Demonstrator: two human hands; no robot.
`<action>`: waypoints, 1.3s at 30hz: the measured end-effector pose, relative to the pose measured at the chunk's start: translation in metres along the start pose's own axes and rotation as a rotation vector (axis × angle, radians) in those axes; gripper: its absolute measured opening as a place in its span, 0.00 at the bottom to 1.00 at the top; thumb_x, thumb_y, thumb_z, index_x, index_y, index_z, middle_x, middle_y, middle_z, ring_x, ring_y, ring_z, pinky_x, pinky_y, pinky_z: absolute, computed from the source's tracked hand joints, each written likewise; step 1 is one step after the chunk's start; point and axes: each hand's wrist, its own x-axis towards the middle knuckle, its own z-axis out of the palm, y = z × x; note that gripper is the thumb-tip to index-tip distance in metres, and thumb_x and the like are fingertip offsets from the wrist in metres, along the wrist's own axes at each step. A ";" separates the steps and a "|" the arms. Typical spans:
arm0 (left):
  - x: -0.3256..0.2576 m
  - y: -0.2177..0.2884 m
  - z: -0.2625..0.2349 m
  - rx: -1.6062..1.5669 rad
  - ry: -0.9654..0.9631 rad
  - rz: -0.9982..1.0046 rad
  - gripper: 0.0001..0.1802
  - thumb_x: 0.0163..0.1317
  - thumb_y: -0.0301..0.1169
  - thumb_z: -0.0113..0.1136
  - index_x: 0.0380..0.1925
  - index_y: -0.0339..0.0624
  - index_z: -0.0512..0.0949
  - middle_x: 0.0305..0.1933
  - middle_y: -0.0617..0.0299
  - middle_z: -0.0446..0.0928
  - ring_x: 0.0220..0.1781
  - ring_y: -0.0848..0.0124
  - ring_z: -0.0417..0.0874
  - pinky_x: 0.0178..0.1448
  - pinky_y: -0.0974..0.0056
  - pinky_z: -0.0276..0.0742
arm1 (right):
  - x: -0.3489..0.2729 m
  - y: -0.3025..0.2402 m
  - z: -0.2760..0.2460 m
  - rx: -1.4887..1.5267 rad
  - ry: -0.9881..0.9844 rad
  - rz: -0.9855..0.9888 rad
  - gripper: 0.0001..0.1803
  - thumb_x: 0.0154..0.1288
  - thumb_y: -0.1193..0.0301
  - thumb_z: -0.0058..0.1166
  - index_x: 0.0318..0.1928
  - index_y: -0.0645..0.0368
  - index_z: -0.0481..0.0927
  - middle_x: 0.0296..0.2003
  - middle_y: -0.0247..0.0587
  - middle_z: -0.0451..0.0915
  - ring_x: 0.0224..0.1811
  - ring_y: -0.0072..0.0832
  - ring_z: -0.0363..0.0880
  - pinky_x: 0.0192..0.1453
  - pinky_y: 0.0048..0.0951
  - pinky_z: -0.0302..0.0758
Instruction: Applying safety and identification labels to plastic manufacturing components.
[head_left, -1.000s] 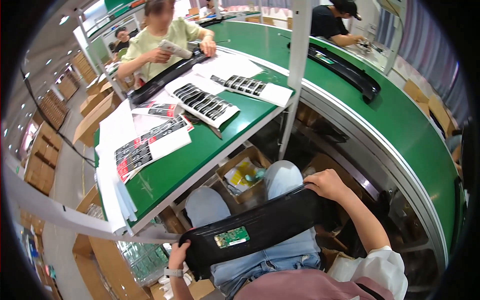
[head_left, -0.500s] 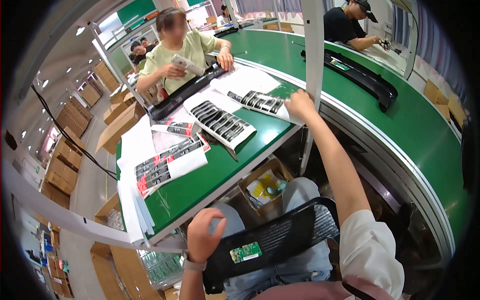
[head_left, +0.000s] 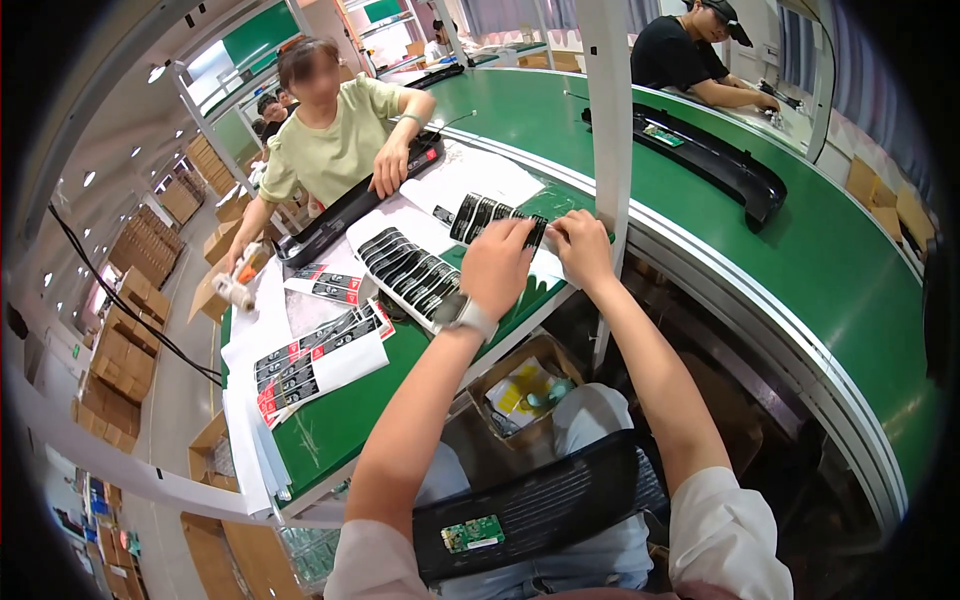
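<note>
Both my hands are at the right end of a sheet of black labels [head_left: 478,218] on the green table. My left hand [head_left: 497,270] has its fingers closed on the sheet's end, at a black label. Beside it, my right hand [head_left: 584,250] pinches the same end, thumb and forefinger together. Whether a label is lifted off cannot be made out. Across my lap lies a long curved black plastic housing [head_left: 560,492], with a green circuit board [head_left: 473,534] on its left part.
More label sheets [head_left: 405,272] and red-and-black stickers [head_left: 318,355] cover the table. Opposite, a co-worker rests one hand on a long black bar [head_left: 345,215]. A white post [head_left: 608,130] stands close to my right hand. Another black housing [head_left: 690,160] lies on the green conveyor [head_left: 850,300].
My left hand has risen from the housing on my lap to the label sheet, beside my right hand. The co-worker's hand has moved from the bar down to the table's left edge.
</note>
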 end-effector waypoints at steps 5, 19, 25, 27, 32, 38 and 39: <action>0.037 -0.023 0.034 0.135 -0.011 0.101 0.17 0.52 0.26 0.64 0.45 0.40 0.80 0.46 0.54 0.79 0.51 0.56 0.79 0.54 0.56 0.76 | 0.000 0.005 0.002 0.050 0.000 0.009 0.06 0.57 0.69 0.62 0.30 0.59 0.85 0.30 0.37 0.80 0.41 0.39 0.77 0.45 0.41 0.71; 0.011 0.009 -0.089 -0.143 0.441 -0.334 0.07 0.55 0.27 0.70 0.34 0.39 0.85 0.34 0.61 0.79 0.34 0.68 0.79 0.41 0.63 0.73 | 0.009 -0.005 -0.001 -0.127 -0.069 0.054 0.16 0.53 0.68 0.65 0.45 0.53 0.85 0.43 0.43 0.79 0.51 0.40 0.76 0.55 0.42 0.71; -0.052 0.050 -0.133 -1.103 0.416 -0.815 0.10 0.63 0.26 0.64 0.43 0.34 0.82 0.34 0.66 0.80 0.34 0.78 0.76 0.40 0.72 0.71 | 0.008 -0.072 -0.064 0.371 0.018 0.072 0.12 0.62 0.66 0.61 0.43 0.59 0.84 0.44 0.41 0.79 0.50 0.34 0.77 0.57 0.32 0.69; -0.072 0.058 -0.134 -1.171 0.317 -0.734 0.09 0.62 0.27 0.65 0.40 0.34 0.83 0.32 0.69 0.79 0.31 0.83 0.72 0.36 0.76 0.65 | 0.001 -0.105 -0.090 0.947 -0.271 0.196 0.13 0.63 0.66 0.61 0.44 0.60 0.84 0.45 0.37 0.78 0.50 0.27 0.76 0.57 0.28 0.69; -0.096 0.071 -0.130 -1.233 0.241 -0.791 0.08 0.63 0.26 0.63 0.39 0.33 0.82 0.33 0.69 0.77 0.33 0.82 0.72 0.38 0.75 0.66 | -0.019 -0.127 -0.110 0.942 -0.447 0.170 0.12 0.63 0.70 0.59 0.43 0.65 0.83 0.47 0.37 0.75 0.50 0.24 0.73 0.55 0.25 0.67; -0.113 0.076 -0.131 -1.350 0.216 -0.843 0.08 0.63 0.25 0.62 0.40 0.32 0.81 0.32 0.67 0.76 0.33 0.80 0.72 0.39 0.74 0.67 | -0.034 -0.133 -0.113 0.925 -0.583 0.281 0.08 0.60 0.74 0.61 0.39 0.65 0.82 0.44 0.34 0.77 0.47 0.20 0.74 0.49 0.22 0.71; -0.117 0.076 -0.131 -1.362 0.226 -0.854 0.08 0.64 0.25 0.62 0.40 0.32 0.81 0.32 0.67 0.76 0.33 0.79 0.72 0.39 0.74 0.67 | -0.039 -0.129 -0.110 0.972 -0.603 0.297 0.07 0.61 0.75 0.62 0.38 0.65 0.82 0.43 0.34 0.77 0.47 0.20 0.74 0.49 0.21 0.71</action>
